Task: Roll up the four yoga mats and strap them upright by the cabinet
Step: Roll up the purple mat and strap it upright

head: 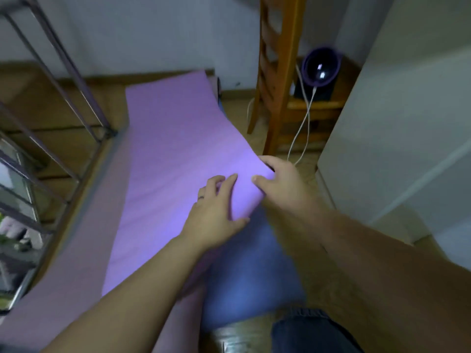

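A purple yoga mat (pixel 175 149) lies stretched across the wooden floor, its near right edge lifted and curled. My left hand (pixel 216 212) grips that curled edge, fingers on top and thumb underneath. My right hand (pixel 283 182) holds the same edge further right, thumb on top and fingers wrapped behind. A blue mat (pixel 249 281) lies under the purple one near me. A pinkish mat (pixel 74 256) lies flat along the left side.
A metal rack (pixel 51 103) stands at the left. A wooden chair (pixel 277 72) stands behind the mat, with a dark round device (pixel 319 70) and a white cable (pixel 303 128) on a low wooden shelf. A white cabinet (pixel 397 123) rises at the right.
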`<action>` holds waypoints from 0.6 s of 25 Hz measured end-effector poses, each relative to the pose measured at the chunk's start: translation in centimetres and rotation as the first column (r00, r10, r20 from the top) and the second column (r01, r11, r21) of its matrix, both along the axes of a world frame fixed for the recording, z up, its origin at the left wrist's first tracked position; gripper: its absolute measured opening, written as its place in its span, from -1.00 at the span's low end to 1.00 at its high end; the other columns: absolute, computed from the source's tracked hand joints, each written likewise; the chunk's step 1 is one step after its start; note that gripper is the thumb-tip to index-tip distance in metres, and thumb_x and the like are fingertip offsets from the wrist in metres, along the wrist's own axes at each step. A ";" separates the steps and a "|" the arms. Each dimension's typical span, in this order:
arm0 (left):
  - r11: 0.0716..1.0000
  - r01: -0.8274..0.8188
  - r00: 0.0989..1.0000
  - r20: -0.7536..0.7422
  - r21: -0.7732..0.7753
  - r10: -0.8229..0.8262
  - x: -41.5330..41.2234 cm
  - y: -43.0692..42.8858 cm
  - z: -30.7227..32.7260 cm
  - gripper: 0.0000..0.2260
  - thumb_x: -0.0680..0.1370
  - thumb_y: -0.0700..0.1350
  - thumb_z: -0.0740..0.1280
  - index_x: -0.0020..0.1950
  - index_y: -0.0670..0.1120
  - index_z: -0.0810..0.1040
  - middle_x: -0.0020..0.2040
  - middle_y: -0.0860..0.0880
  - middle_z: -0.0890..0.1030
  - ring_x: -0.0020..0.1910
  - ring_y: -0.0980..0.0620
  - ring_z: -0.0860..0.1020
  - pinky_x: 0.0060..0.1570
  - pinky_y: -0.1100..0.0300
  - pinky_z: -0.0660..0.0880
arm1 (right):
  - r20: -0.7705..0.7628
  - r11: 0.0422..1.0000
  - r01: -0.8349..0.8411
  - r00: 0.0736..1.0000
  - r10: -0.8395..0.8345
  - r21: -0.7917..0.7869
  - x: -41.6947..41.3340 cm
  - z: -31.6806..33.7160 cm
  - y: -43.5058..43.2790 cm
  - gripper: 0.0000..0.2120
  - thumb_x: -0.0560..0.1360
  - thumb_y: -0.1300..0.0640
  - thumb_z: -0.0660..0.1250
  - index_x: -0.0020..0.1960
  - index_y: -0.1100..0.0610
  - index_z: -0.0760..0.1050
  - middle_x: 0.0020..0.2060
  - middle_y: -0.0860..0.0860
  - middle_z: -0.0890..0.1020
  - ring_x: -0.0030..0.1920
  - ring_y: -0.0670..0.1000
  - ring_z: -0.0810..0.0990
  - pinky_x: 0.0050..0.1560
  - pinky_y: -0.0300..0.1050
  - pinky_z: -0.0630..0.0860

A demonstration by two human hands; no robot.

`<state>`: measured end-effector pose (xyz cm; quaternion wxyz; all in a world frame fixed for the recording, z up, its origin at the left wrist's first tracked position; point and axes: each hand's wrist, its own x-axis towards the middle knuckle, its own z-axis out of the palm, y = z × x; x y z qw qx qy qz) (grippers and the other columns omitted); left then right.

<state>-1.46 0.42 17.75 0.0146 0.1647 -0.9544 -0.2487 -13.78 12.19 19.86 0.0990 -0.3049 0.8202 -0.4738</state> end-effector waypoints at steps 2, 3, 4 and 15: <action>0.999 -0.014 0.997 -0.077 -0.032 0.011 1.2 0.9 5.6 -0.15 0.44 0.11 0.41 0.56 0.10 -0.06 0.46 0.01 0.05 0.36 -0.14 0.22 0.21 0.03 0.39 | -0.172 0.999 -0.048 0.984 0.048 0.004 1.4 6.2 0.8 -0.64 0.42 0.31 0.34 0.22 0.20 0.56 0.07 0.08 0.64 0.07 0.08 0.55 0.00 -0.24 0.35; 0.999 -0.020 0.994 -0.106 -0.041 0.016 1.8 1.5 8.2 -0.13 0.43 0.12 0.41 0.56 0.11 -0.08 0.46 0.02 0.04 0.34 -0.16 0.26 0.19 0.02 0.40 | -0.267 0.998 -0.059 0.961 0.067 0.036 2.2 9.0 1.4 -0.61 0.43 0.28 0.34 0.25 0.18 0.54 0.07 0.07 0.63 0.07 0.09 0.52 0.00 -0.26 0.30; 0.998 -0.023 0.990 -0.143 -0.053 0.015 2.6 2.0 10.8 -0.10 0.42 0.12 0.42 0.56 0.12 -0.12 0.46 0.03 0.02 0.30 -0.17 0.32 0.17 0.02 0.43 | -0.366 0.996 -0.068 0.926 0.087 0.065 3.1 11.9 2.1 -0.60 0.43 0.26 0.34 0.27 0.17 0.53 0.04 0.07 0.62 0.03 0.08 0.46 -0.02 -0.29 0.26; 0.960 -0.001 0.837 -0.526 -0.279 -0.152 13.5 10.1 31.6 -0.65 0.42 0.10 0.47 -0.19 0.01 0.30 -0.20 0.10 0.32 -0.22 0.06 0.34 -0.28 0.18 0.19 | -0.713 0.964 -0.244 0.694 0.099 -0.103 15.4 31.3 15.1 -0.58 0.38 0.12 0.44 0.23 0.04 0.51 0.13 -0.02 0.47 0.15 -0.08 0.42 0.18 -0.20 0.41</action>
